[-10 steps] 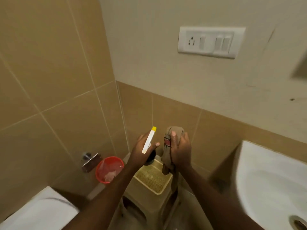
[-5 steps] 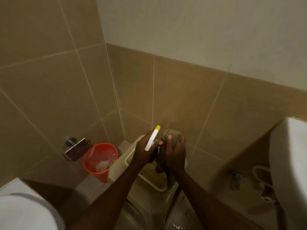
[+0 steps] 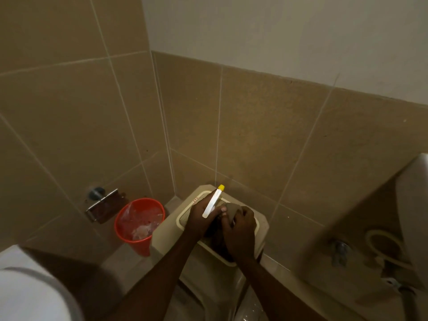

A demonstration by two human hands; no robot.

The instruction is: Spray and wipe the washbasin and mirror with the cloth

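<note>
My left hand (image 3: pixel 201 216) grips a spray bottle (image 3: pixel 212 202) with a white head and a yellow nozzle tip that points up and away; its dark body is mostly hidden behind the hand. My right hand (image 3: pixel 239 230) is closed on a brownish cloth (image 3: pixel 232 208), bunched right beside the bottle. Both hands hover low over the top of a beige plastic stool (image 3: pixel 166 235). The white washbasin (image 3: pixel 414 200) shows only as its outer side at the right edge. The mirror is out of view.
A red bin (image 3: pixel 129 218) with a clear liner stands on the floor left of the stool. A metal paper holder (image 3: pixel 102 202) is fixed to the tiled left wall. A white toilet (image 3: pixel 27 290) fills the lower left. Pipes and a hose (image 3: pixel 379 249) hang under the basin.
The view has tipped downward, so the switch plate and the basin's bowl have left the frame. Both hands have dropped lower, close to the stool top, still holding bottle and cloth.
</note>
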